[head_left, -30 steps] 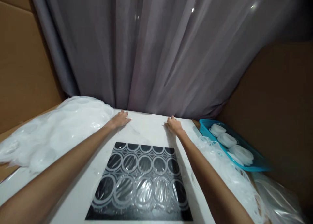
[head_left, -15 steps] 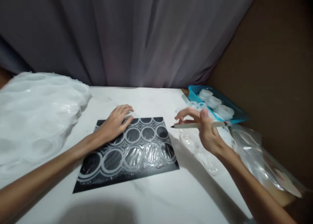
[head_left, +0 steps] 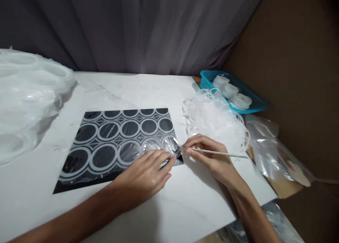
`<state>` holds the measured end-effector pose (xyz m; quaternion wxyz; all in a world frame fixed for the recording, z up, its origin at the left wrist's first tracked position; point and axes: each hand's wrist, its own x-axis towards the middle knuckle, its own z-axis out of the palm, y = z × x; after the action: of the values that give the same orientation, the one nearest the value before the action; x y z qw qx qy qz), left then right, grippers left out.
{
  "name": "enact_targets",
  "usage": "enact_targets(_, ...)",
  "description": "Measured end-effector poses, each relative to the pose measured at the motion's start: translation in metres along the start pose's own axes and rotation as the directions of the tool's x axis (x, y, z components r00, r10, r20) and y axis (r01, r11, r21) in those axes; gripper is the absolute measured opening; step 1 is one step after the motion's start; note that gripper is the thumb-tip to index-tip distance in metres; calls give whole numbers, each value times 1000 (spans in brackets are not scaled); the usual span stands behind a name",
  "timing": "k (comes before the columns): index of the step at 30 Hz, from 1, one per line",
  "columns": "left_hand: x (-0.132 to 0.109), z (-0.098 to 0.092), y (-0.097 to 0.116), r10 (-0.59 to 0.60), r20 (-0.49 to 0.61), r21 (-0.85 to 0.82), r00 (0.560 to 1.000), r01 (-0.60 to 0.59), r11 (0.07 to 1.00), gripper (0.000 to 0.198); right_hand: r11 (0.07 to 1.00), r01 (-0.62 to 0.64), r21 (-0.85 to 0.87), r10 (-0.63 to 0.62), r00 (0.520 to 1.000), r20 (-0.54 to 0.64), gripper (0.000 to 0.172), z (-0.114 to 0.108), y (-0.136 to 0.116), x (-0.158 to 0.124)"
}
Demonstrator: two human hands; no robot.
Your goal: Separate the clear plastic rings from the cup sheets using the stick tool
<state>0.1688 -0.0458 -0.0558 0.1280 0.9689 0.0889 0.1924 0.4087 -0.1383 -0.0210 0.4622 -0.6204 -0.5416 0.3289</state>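
A dark sheet (head_left: 104, 157) printed with rows of pale rings lies on the white table, with clear film over it that shines at the lower right. My left hand (head_left: 143, 176) rests on the sheet's lower right edge, fingers laid out along it and holding nothing. In my right hand (head_left: 215, 160) a slim pale-handled tool (head_left: 222, 153) with a pointed tip is pinched between thumb and fingers. Its tip meets the last ring of the lower row, close to my left fingertips. What kind of tool it is I cannot tell.
A heap of thin white rings (head_left: 214, 117) lies beyond my right hand. Behind it a blue basket (head_left: 254, 101) holds white ring stacks. Clear plastic bags (head_left: 267, 149) lie at the right edge. Stacked translucent sheets with round holes (head_left: 31, 98) stand on the left.
My left hand has moved from the sheet's upper left to its lower right edge. The right hand has lowered the tool from the air onto the lower right ring. The view has shifted.
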Motion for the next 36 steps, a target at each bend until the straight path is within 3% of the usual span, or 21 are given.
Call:
enact_targets(5, -3, 4, 6, -1, -58, 73, 998, 6, 997, 46, 991, 82, 106, -82, 997, -5, 11, 10, 8, 0)
enact_targets(12, 3, -9, -2, -16, 34, -86, 999, 19, 996, 47, 987, 22, 161, -29, 999, 40, 11, 16, 8, 2)
enact_targets(22, 3, -12, 0, -1, 48, -35, 999, 3, 999, 44, 988, -2, 154, -9, 997, 71, 16, 16, 5, 0)
enact_targets(30, 3, -14, 0, 23, 97, 21, 995, -25, 999, 37, 1000, -8, 25, -1, 950, 313, 23, 9, 2, 29)
enact_targets(33, 2, -14, -1, 16, 94, 12, 995, -18, 1000, 37, 998, 55, 11, -56, 925, 377, 21, 3, -2, 34)
enact_targets(36, 3, -13, -1, 25, 98, 20, 995, -27, 999, 37, 981, 194, -4, -177, 900, 398, 18, -3, -3, 24)
